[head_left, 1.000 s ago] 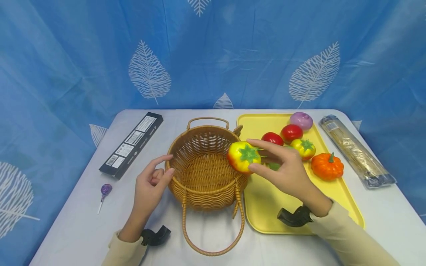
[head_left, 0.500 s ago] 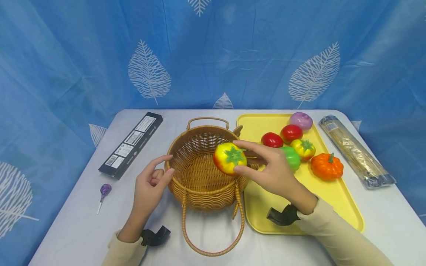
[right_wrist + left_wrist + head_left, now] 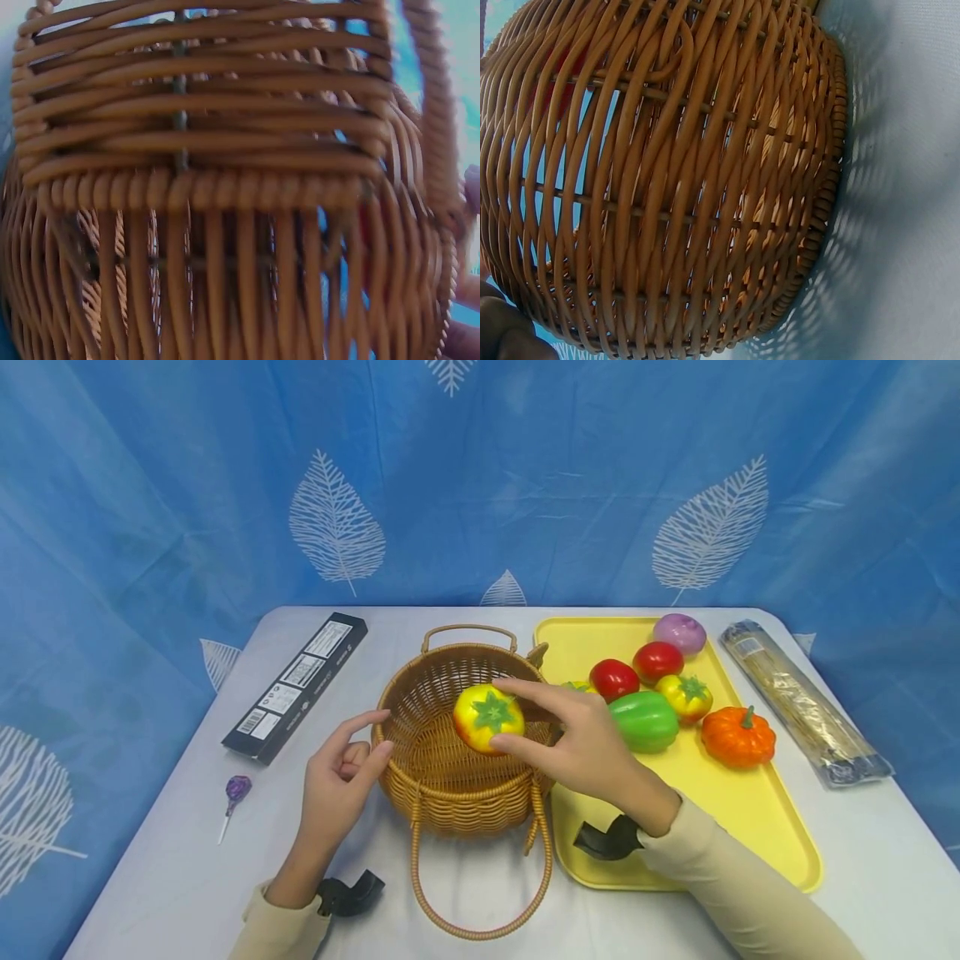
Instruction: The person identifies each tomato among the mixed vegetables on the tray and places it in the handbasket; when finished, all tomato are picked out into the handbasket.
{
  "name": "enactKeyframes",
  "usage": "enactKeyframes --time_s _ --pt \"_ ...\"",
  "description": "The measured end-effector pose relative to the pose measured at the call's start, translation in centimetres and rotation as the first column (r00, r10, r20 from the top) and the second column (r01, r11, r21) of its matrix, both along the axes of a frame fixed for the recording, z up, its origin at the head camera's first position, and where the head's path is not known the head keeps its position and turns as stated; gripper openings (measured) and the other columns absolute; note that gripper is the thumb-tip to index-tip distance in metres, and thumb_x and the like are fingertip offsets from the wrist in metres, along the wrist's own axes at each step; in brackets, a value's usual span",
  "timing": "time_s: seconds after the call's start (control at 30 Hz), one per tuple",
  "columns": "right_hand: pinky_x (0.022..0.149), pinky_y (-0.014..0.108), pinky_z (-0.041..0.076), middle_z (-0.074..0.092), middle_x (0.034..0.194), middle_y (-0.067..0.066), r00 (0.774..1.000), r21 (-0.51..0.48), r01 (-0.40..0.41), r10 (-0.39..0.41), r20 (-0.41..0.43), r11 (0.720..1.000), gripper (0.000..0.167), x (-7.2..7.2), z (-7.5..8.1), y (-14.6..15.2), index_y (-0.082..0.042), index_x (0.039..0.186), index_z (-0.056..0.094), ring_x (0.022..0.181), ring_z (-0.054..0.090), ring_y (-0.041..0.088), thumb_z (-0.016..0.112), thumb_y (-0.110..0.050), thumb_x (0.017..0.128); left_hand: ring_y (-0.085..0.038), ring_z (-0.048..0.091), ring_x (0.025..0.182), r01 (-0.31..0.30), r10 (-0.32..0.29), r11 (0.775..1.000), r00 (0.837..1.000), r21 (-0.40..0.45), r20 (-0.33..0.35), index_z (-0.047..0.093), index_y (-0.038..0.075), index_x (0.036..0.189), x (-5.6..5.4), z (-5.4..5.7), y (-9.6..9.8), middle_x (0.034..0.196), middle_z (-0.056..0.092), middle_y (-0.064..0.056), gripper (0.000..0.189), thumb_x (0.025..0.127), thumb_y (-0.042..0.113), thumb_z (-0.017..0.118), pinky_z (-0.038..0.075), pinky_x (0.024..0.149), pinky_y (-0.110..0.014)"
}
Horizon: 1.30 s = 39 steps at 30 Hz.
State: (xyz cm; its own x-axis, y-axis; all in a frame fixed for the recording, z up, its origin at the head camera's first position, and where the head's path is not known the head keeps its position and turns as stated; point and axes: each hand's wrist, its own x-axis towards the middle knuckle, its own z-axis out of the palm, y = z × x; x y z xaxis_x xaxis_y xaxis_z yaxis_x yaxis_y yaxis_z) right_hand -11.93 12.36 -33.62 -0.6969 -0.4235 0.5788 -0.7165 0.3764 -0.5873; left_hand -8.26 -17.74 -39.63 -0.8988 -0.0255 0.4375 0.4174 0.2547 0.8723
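In the head view, my right hand (image 3: 581, 735) pinches a yellow-and-red toy tomato (image 3: 489, 718) with a green star-shaped top between thumb and fingers. It holds the tomato over the opening of a round brown wicker basket (image 3: 465, 814). At the basket's left rim, my left hand (image 3: 337, 777) grips with thumb and index finger on the edge, the other fingers curled. The basket wall (image 3: 667, 180) fills most of the left wrist view, with dark fingers at its lower left. Close weave (image 3: 202, 135) covers the right wrist view; the tomato cannot be made out clearly there.
A yellow tray (image 3: 712, 810) on the right bears a green pepper (image 3: 645, 722), red tomatoes (image 3: 614, 678), an orange pumpkin (image 3: 738, 737), a purple onion (image 3: 679, 633) and another yellow tomato (image 3: 685, 697). Nearby are a noodle pack (image 3: 806, 702), black box (image 3: 296, 689) and lollipop (image 3: 237, 793).
My right hand has carried the tomato leftward from the basket's right rim to over its opening, uncovering the green pepper on the tray. The left hand and basket stay in place.
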Motion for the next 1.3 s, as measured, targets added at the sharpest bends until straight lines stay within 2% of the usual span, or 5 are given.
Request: enactKeyframes --time_s 0.17,0.4,0.73,0.97,1.3 --pt "0.094 0.036 0.054 0.067 0.133 -0.002 0.999 0.04 0.026 -0.025 -0.021 0.999 0.057 0.0 -0.2 -1.1 -0.016 0.132 0.069 0.12 0.064 0.014 0.087 -0.038 0.082 -0.009 0.026 0.047 0.002 -0.002 1.0 1.0 0.002 -0.003 0.067 0.008 0.131 -0.1 0.0 0.0 0.056 0.029 0.003 0.039 0.093 -0.003 0.07 0.022 0.038 -0.029" --pt "0.085 0.025 0.056 0.071 0.124 0.002 1.0 0.056 0.015 -0.013 -0.02 0.998 0.037 0.0 -0.2 -1.8 -0.01 0.119 0.074 0.1 0.071 0.012 0.085 -0.024 0.086 -0.009 0.026 0.047 0.01 -0.01 1.0 1.0 -0.002 -0.007 0.066 0.008 0.132 -0.1 0.0 0.1 0.056 0.03 0.002 0.04 0.093 -0.003 0.07 0.022 0.038 -0.029" --pt "0.09 0.026 0.054 0.072 0.122 -0.001 0.999 -0.001 -0.034 0.034 0.005 0.999 0.035 0.2 0.1 -1.1 -0.012 0.12 0.075 0.106 0.07 0.012 0.084 -0.019 0.087 -0.008 0.024 0.047 0.026 -0.026 1.0 0.999 0.004 -0.032 0.065 0.005 0.132 -0.1 -0.1 0.1 0.055 0.027 0.003 0.04 0.093 -0.006 0.069 0.022 0.039 -0.029" --pt "0.083 0.03 0.058 0.073 0.118 0.0 0.989 -0.104 -0.046 0.06 0.136 0.994 0.036 0.4 1.3 1.9 -0.011 0.122 0.074 0.1 0.072 0.017 0.082 -0.006 0.087 -0.008 0.025 0.047 0.017 -0.017 1.0 1.0 0.006 -0.015 0.066 0.006 0.132 -0.1 0.0 0.2 0.056 0.027 0.003 0.04 0.094 -0.004 0.069 0.022 0.039 -0.029" --pt "0.093 0.026 0.053 0.068 0.127 -0.001 0.963 0.061 0.047 -0.062 0.262 0.997 0.046 -0.1 3.4 8.4 -0.015 0.133 0.068 0.109 0.068 0.013 0.077 -0.002 0.091 -0.008 0.026 0.047 0.012 -0.012 1.0 1.0 0.008 -0.011 0.066 0.007 0.132 0.0 0.1 0.1 0.056 0.028 0.003 0.04 0.093 -0.004 0.069 0.023 0.039 -0.029"
